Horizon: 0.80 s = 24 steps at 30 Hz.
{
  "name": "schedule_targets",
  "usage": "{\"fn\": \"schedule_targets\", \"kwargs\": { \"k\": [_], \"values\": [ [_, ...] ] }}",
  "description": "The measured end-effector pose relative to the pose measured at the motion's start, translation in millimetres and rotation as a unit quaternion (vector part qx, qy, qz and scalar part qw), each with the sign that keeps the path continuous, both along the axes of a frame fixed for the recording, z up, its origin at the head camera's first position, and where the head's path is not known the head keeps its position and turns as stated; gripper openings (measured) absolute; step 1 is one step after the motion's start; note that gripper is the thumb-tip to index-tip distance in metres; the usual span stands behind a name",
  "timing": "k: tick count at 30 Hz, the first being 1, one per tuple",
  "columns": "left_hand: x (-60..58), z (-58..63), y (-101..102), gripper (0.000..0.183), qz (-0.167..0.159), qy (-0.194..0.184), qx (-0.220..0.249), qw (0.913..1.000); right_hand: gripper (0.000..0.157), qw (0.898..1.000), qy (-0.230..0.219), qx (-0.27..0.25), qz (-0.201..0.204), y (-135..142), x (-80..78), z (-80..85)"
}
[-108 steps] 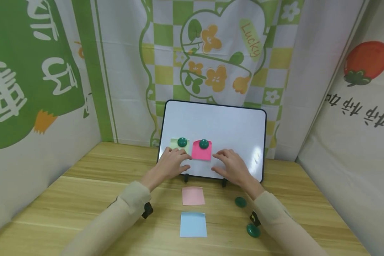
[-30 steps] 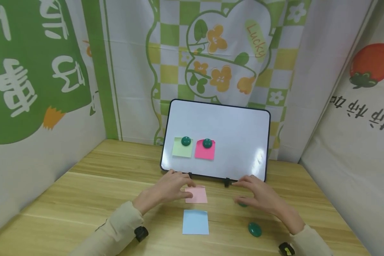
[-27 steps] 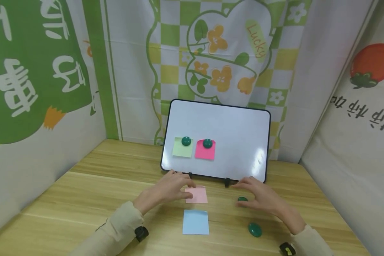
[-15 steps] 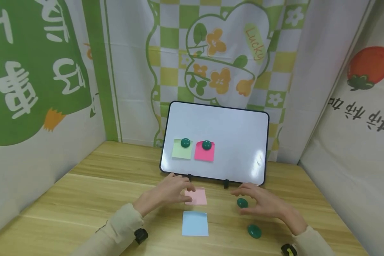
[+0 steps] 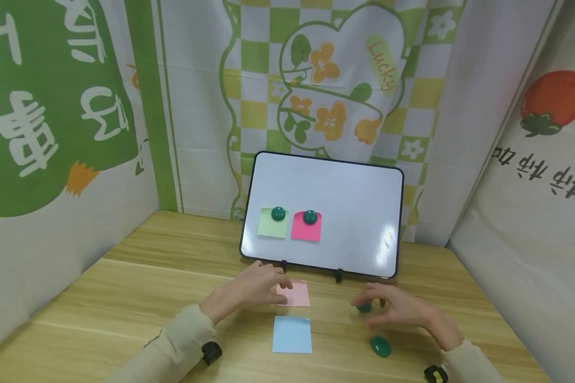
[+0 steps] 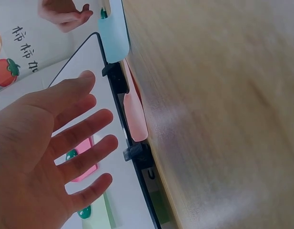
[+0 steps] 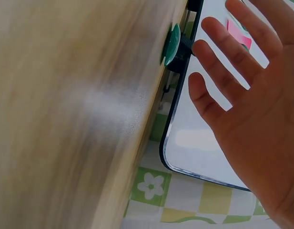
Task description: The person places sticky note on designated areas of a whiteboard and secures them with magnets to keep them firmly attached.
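My left hand point(image 5: 251, 287) is by the pale pink sticky note point(image 5: 297, 294), covering its left edge in the head view. Its fingers are spread and loosely bent, with nothing held, as the left wrist view point(image 6: 46, 148) confirms. On the right, my right hand point(image 5: 397, 307) hovers around a green round magnet point(image 5: 364, 308), partly hiding it. Relaxed fingers and a bare palm show in the right wrist view, where a magnet point(image 7: 172, 45) appears apart from the fingertips. A second green magnet point(image 5: 380, 346) lies nearer me, and a blue sticky note point(image 5: 292, 335) lies below the pink one.
A whiteboard point(image 5: 354, 213) stands on black feet point(image 5: 338, 275) at the back of the wooden table point(image 5: 139, 287). A light green note point(image 5: 272, 229) and a bright pink note point(image 5: 306, 232) hang on it under green magnets. Printed curtains surround the table.
Both hands have come down from the whiteboard to the table since the earliest frame. Lately the right hand has lowered toward the farther magnet, while the left hand has stayed nearly still.
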<state>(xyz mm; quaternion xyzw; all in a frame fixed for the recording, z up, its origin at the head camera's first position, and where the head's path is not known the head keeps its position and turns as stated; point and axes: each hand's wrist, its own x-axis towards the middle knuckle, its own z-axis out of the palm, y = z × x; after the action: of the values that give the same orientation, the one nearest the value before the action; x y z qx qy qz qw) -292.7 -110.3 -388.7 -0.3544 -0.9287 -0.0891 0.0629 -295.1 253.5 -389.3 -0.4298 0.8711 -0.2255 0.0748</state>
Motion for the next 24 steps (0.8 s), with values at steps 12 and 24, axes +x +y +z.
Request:
{"fn": "schedule_targets", "kwargs": {
  "k": [12,24],
  "values": [
    [1.6,-1.1,-1,0.032,0.000,-0.013,-0.005,0.9999,0.042,0.997,-0.079,-0.004,0.025,10,2.4,-6.8],
    [-0.7,-3.9,-2,0.030,-0.007,-0.046,0.005,0.9989,0.042,0.991,-0.128,-0.014,0.038,16,3.4,-7.9]
  ]
}}
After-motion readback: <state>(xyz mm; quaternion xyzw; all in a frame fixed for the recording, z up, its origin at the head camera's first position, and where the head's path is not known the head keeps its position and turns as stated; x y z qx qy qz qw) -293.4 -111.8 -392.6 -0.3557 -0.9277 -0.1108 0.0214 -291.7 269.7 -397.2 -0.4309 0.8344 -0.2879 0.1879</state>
